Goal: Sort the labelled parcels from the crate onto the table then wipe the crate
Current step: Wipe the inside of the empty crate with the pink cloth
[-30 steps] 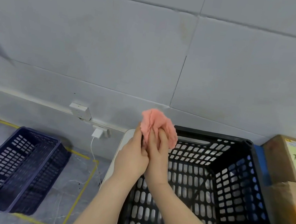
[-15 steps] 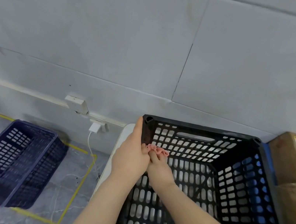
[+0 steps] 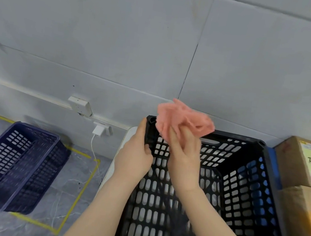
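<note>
Since half a second ago the pink cloth (image 3: 183, 119) popped back up above the black crate (image 3: 240, 192) rim, bunched in the right hand (image 3: 181, 158) fingers. Left hand (image 3: 134, 155) clamps the crate's far-left corner. Cloth looks soft and light, so keep it wadded. 2 parcels (image 3: 306, 162) sit just right.

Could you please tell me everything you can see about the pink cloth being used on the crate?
The pink cloth is a small, soft, salmon-coloured rag, crumpled into a loose bunch with ragged, slightly blurred edges. The right hand grips it from below, fingers pushed up into its folds, holding it at the far left corner of the black crate, just above the rim. It seems to brush that rim, though contact is unclear. The left hand grips the crate's corner beside it, not the cloth.
</note>
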